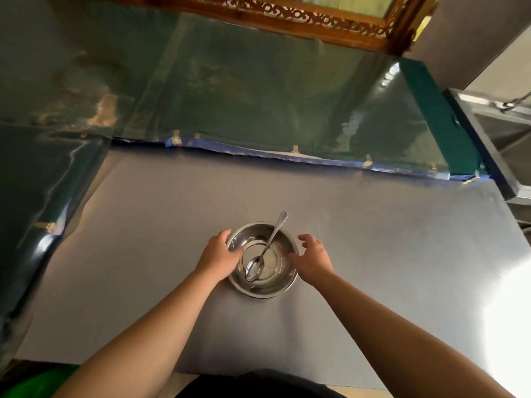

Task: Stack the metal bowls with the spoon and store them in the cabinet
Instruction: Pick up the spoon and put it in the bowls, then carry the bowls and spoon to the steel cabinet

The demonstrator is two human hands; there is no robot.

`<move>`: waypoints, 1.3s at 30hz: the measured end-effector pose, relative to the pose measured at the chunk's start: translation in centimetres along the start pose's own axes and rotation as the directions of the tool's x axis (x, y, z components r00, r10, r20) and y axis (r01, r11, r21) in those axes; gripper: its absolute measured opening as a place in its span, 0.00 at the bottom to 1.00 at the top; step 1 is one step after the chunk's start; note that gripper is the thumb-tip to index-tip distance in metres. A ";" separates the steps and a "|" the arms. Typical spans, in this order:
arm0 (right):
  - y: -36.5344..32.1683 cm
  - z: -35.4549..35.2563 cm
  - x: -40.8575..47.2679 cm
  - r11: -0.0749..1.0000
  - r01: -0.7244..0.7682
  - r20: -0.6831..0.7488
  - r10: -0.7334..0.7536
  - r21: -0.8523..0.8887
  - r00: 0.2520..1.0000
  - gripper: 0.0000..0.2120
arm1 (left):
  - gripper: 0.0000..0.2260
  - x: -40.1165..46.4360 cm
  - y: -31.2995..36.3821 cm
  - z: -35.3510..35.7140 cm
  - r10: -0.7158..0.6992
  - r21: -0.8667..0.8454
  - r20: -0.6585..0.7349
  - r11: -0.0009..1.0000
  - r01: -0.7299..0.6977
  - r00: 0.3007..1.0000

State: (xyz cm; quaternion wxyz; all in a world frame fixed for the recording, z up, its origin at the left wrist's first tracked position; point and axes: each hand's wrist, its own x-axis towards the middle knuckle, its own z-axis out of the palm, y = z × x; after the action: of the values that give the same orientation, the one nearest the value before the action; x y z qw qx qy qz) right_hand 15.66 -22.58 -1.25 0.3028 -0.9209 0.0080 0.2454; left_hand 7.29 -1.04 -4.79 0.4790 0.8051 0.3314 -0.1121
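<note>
A shiny metal bowl point(275, 285) sits on the grey tabletop point(373, 254) near its front middle; whether more bowls are nested under it I cannot tell. A metal spoon point(265, 254) lies inside, its scoop on the bottom and its handle leaning over the far rim. My left hand point(219, 258) grips the bowl's left rim, thumb over the edge. My right hand point(313, 258) rests at the right rim with fingers spread, touching or nearly touching it.
A green plastic-covered wall point(258, 96) rises behind the table, with a carved wooden frame point(287, 18) above. A steel cabinet or sink unit point(494, 133) stands at the right. Bright glare falls on the table's right front corner.
</note>
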 end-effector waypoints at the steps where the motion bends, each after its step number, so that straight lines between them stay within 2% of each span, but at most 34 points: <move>1: 0.1 0.3 -0.3 0.999 -0.036 0.029 0.036 0.004 0.999 0.31 | 0.32 0.2 0.2 -0.2 0.010 0.018 0.013 1.000 -0.010 1.000; 5: 0.4 1.6 -1.7 0.947 -0.241 0.141 0.215 0.213 0.966 0.34 | 0.19 0.8 0.8 -0.9 0.060 0.054 0.047 0.997 -0.063 0.997; 9: 0.2 1.9 -2.5 0.891 -0.299 0.181 0.250 0.342 0.951 0.33 | 0.02 0.9 1.2 -1.5 0.089 0.072 0.059 0.993 -0.093 0.994; 14: 0.0 0.9 -3.3 0.868 -0.308 0.189 0.252 0.389 0.949 0.36 | 0.10 0.6 2.0 -2.3 0.116 0.110 0.080 0.986 -0.124 0.990; 20: 1.3 -2.5 -4.7 0.897 -0.200 0.135 0.158 0.394 0.978 0.37 | 0.03 -2.4 5.5 -2.5 0.171 0.028 0.008 0.985 -0.171 0.985; 21: 1.5 -3.4 -5.1 0.901 -0.181 0.121 0.144 0.395 0.982 0.37 | 0.04 -3.1 6.3 -2.3 0.181 0.017 0.001 0.983 -0.181 0.983; 24: 2.8 -6.9 -6.8 0.899 -0.118 0.063 0.101 0.422 0.993 0.35 | 0.18 -5.7 9.4 -1.3 0.217 -0.026 -0.006 0.976 -0.217 0.976; 26: 3.9 -9.7 -8.2 0.897 -0.079 0.023 0.077 0.435 0.997 0.34 | 0.21 -7.5 11.5 -0.2 0.247 -0.048 -0.027 0.967 -0.248 0.969; 31: 9.1 -16.9 -13.3 0.876 -0.046 -0.065 0.088 0.479 0.994 0.31 | 0.18 -13.4 17.2 4.8 0.339 -0.076 -0.062 0.936 -0.343 0.939; 35: 16.6 -23.1 -18.6 0.870 -0.034 -0.186 0.144 0.492 0.972 0.30 | 0.09 -19.4 21.8 12.4 0.439 -0.082 0.021 0.896 -0.436 0.898; 37: 17.9 -24.5 -19.6 0.900 -0.028 -0.229 0.141 0.436 0.963 0.29 | 0.13 -20.7 22.6 13.9 0.448 -0.104 0.028 0.891 -0.443 0.894; 39: 21.9 -27.3 -22.7 0.919 -0.027 -0.306 0.159 0.394 0.939 0.28 | 0.18 -23.2 24.5 18.3 0.469 -0.122 0.076 0.880 -0.459 0.880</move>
State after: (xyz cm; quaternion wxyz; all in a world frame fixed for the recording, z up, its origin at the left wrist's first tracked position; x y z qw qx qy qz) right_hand 4.34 -58.82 15.93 0.4591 -0.8703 0.1510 0.0950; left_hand 7.92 -34.25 14.40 0.5480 0.8292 0.1087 -0.0186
